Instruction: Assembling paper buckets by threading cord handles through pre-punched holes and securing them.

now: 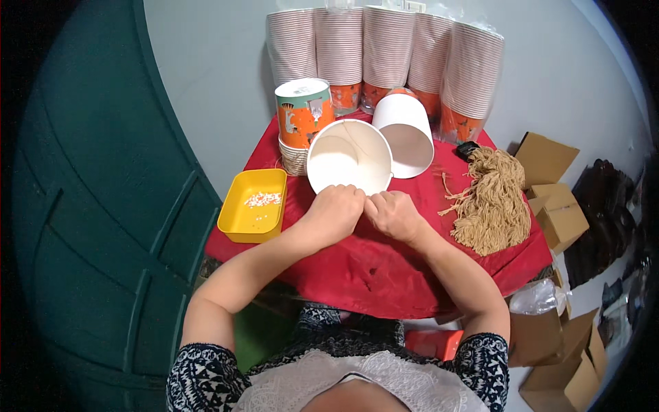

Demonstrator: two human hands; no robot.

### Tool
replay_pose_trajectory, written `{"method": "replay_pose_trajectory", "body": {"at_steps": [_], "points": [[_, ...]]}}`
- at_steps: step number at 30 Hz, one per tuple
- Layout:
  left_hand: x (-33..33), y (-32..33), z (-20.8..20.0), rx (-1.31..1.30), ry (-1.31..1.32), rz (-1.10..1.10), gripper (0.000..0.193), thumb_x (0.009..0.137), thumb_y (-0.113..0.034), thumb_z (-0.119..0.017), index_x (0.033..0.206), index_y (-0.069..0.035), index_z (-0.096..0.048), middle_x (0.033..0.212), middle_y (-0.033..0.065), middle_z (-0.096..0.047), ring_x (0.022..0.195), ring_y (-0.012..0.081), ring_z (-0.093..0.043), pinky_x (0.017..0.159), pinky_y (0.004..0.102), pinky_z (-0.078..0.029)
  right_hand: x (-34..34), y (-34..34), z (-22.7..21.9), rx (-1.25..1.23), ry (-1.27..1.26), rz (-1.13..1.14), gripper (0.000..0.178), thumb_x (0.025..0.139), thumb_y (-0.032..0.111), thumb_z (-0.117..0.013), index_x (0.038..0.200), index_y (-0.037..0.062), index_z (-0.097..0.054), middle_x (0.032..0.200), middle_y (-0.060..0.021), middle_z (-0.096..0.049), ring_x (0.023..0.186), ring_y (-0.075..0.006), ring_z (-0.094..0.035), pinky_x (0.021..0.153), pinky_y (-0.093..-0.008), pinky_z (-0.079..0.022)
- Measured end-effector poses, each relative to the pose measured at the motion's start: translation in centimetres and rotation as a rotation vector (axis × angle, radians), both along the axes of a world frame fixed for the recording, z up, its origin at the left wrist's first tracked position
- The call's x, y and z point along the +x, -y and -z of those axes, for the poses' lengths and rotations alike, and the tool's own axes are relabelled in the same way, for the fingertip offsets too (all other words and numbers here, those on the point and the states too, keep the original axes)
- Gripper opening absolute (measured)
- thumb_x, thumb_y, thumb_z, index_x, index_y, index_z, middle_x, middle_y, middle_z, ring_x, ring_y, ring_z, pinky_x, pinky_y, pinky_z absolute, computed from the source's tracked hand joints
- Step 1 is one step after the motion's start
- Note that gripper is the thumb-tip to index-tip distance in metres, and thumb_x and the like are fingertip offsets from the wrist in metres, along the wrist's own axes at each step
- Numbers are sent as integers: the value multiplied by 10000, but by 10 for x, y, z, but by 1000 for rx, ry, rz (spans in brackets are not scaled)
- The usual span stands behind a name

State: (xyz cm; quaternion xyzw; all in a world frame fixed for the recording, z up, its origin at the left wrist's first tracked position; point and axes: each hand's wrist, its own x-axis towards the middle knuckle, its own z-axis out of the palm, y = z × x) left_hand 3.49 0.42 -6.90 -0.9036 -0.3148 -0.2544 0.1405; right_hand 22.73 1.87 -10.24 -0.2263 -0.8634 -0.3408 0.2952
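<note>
A white paper bucket (349,159) is tilted on the red-clothed table, its round mouth facing me. A thin tan cord (351,134) runs across its inside wall. My left hand (337,208) and my right hand (392,213) meet at the bucket's near rim, closed, with knuckles up and fingertips hidden. What they pinch does not show; I cannot tell whether it is the rim or the cord. Just behind, a second white bucket (409,137) lies on its side. To the right lies a bundle of tan cords (495,199).
A yellow tray (241,226) with small white bits (264,200) stands at the left. Behind it rise stacked orange-and-green printed buckets (303,115). Tall wrapped stacks of buckets (339,51) line the wall. Open cardboard boxes (559,216) stand right of the red cloth (329,275).
</note>
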Motion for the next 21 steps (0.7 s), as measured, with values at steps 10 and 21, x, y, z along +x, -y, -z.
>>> {"method": "replay_pose_trajectory", "body": {"at_steps": [10,21], "points": [[15,-7,30,-176,-46,-96,89,776,-57,-577,806,14,-620,829,195,-634,808,344,-636,761,436,-504,7,4,24,-270,82,137,69,804,106,-577,750,77,-546,669,-53,-603,574,-199,-641,466,-337,-497],[10,-26,51,-821,435,-76,107,776,-75,-599,743,24,-578,826,212,-620,755,365,-622,697,429,-491,22,1,25,-634,-126,110,118,822,102,-619,855,42,-522,595,-153,-596,549,-340,-617,481,-444,-469]]}}
